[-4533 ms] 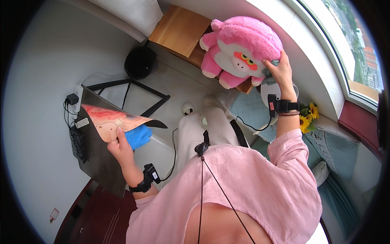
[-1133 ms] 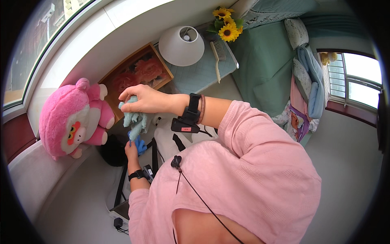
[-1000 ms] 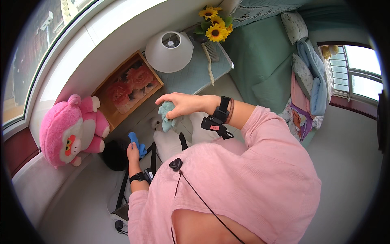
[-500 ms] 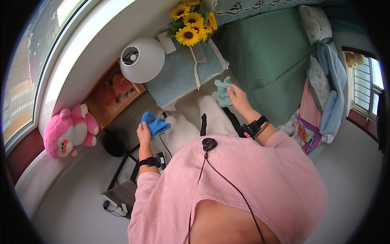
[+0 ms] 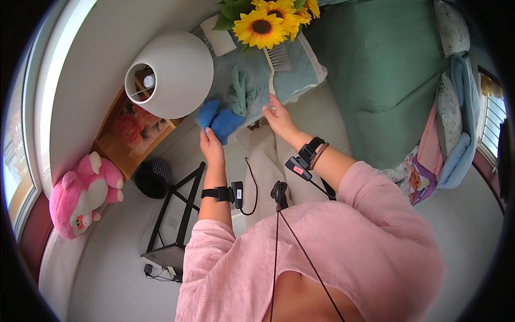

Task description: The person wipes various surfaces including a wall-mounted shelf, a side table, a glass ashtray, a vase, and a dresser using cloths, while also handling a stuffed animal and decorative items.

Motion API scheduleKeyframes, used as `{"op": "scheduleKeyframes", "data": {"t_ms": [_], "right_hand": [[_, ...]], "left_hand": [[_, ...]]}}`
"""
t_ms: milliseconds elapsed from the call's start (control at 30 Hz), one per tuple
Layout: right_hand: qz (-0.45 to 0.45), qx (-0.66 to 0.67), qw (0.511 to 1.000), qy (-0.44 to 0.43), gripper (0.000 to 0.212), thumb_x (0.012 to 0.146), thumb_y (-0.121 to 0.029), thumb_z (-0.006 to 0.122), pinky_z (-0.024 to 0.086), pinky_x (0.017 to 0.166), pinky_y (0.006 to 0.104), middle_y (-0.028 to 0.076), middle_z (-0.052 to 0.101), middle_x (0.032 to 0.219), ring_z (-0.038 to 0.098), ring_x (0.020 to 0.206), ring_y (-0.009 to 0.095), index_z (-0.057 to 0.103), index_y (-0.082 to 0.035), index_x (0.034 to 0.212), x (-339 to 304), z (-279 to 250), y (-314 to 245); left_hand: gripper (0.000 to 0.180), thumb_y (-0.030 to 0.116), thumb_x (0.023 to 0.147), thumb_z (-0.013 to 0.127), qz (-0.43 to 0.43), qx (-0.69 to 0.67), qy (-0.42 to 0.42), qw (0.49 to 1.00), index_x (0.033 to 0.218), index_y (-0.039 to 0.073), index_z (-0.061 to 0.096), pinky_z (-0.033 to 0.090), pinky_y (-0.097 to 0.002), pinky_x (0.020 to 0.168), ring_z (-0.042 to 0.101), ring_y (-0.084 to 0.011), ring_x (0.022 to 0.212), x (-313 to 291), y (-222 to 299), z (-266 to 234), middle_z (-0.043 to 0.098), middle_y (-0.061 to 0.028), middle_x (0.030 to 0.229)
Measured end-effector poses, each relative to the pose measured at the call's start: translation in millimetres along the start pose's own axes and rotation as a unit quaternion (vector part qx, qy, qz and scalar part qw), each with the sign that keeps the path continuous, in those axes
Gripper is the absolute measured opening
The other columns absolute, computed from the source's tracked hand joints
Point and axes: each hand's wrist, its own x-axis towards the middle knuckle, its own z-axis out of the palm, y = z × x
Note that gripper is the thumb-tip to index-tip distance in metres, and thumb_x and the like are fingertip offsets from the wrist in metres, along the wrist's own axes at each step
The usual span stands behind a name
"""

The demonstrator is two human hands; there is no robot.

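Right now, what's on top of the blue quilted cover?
The crumpled green cloth, brush and, apparently, a white object. The lampshade and sunflowers hide what's beneath them; the held blue cloth hides another part.

A pink top (image 5: 322, 244), cream trousers (image 5: 263, 180) and black wrist straps (image 5: 214, 194) are worn.

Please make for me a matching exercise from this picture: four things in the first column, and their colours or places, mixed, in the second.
Things:
1. cloth that is blue
2. cloth that is pale green
3. plush toy
4. flowers

Colours or places:
A. yellow with dark centres
B. lying on the pale blue cover, in neither hand
C. mostly pink
D. held in the left hand

Pairs: 1-D, 2-B, 3-C, 4-A
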Motion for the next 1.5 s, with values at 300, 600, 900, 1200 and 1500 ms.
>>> {"op": "scheduleKeyframes", "data": {"t_ms": [300,600,900,1200,1500], "right_hand": [[-0.042,-0.326,0.938,0.113,0.035,0.075,-0.027,0.062,0.043,0.079,0.0411,0.016,0.054,0.101,0.05,0.093,0.035,0.055,-0.003,0.1,89,4,48],[-0.051,-0.282,0.956,0.069,0.021,0.072,-0.021,0.06,0.046,0.066,0.0438,0.014,0.059,0.083,0.057,0.077,0.035,0.054,-0.003,0.082,104,-24,58],[-0.072,-0.197,0.976,0.058,0.027,0.078,-0.017,0.062,0.046,0.068,0.0373,0.019,0.057,0.093,0.058,0.08,0.034,0.055,-0.001,0.098,85,-46,80],[-0.124,-0.278,0.95,0.064,0.027,0.084,-0.013,0.052,0.046,0.066,0.0397,0.015,0.056,0.093,0.057,0.078,0.036,0.05,-0.006,0.11,61,-71,99],[-0.328,-0.458,0.817,-0.122,0.029,0.074,-0.014,0.06,0.047,0.061,0.0314,0.003,0.052,0.078,0.058,0.067,0.019,0.057,-0.014,0.102,50,-54,63]], "left_hand": [[0.055,0.044,0.085,0.046,0.083,0.391,0.107,0.91,0.131,0.015,0.041,0.02,-0.0581,0.099,0.013,-0.0484,0.128,67,-44,123,0.012,-0.0216,0.144],[0.053,0.028,0.079,0.056,0.388,0.442,-0.054,0.807,0.129,0.014,0.042,0.026,-0.0548,0.098,0.024,-0.0408,0.127,97,-42,102,0.024,-0.0201,0.14],[0.044,0.027,0.083,0.052,0.383,0.417,-0.005,0.824,0.124,0.013,0.048,0.029,-0.0506,0.098,0.028,-0.039,0.125,96,-9,173,0.03,-0.0187,0.137],[0.051,0.01,0.076,0.056,0.383,0.397,-0.017,0.834,0.126,0.012,0.046,0.03,-0.0485,0.099,0.03,-0.0415,0.123,93,-88,29,0.027,-0.0225,0.138],[0.045,0.004,0.079,0.047,0.173,0.384,-0.048,0.906,0.124,0.002,0.044,0.034,-0.0421,0.096,0.041,-0.0398,0.113,-8,-129,-3,0.038,-0.0253,0.128]]}}
